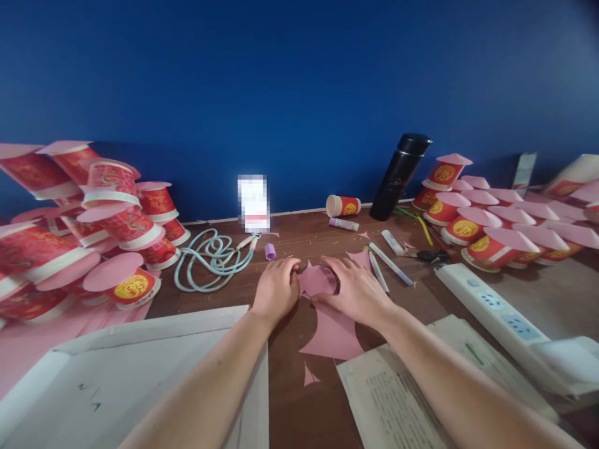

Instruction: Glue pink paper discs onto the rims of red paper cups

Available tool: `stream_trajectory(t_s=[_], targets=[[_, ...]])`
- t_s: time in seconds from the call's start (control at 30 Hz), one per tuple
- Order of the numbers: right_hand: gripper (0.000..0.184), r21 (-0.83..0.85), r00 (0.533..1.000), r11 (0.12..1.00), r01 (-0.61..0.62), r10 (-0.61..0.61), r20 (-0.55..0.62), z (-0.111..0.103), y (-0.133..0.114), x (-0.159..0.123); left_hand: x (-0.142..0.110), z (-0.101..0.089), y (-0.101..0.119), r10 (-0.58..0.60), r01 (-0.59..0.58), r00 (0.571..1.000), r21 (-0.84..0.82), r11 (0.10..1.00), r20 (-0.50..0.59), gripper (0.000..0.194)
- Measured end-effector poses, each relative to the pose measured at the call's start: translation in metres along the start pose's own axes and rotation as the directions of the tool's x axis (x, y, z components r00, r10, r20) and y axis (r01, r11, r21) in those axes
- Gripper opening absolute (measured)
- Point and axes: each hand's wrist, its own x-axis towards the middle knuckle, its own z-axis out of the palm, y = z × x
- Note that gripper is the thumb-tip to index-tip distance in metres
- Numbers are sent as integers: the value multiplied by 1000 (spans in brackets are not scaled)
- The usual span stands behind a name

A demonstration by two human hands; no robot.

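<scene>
A round piece of pink paper (322, 279) lies between my hands, low over the brown table. My left hand (277, 288) is closed at its left edge, fingers curled and the fingertips partly hidden. With thumb and fingers bent around the right edge, my right hand (356, 288) grips the same piece. Just below it on the table is a pink paper offcut (334, 333) with curved cut-out sides. A small pointed pink scrap (309, 375) sits nearer to me.
Red paper cups with pink discs (124, 224) are stacked at left; more cups with pink cone tops (472, 224) stand at right. A black flask (400, 178), light-blue cord (206, 265), pens (390, 265), glue stick (344, 223), power strip (491, 305) and white cardboard box (154, 374) surround the hands.
</scene>
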Motion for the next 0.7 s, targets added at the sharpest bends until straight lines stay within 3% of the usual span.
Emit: stream_trajectory(t_s=[0.23, 0.57, 0.7], targets=[[92, -3, 999, 1000, 10, -10, 51, 2, -7, -3, 0, -1, 2, -20, 20, 1000, 19, 1000, 20, 31], [70, -15, 1000, 1000, 8, -8, 9, 5, -7, -5, 1, 1, 1, -6, 6, 1000, 20, 1000, 29, 30], [66, 0, 998, 1000, 25, -25, -65, 2, 4, 11, 3, 5, -3, 18, -19, 1000, 47, 999, 8, 29]])
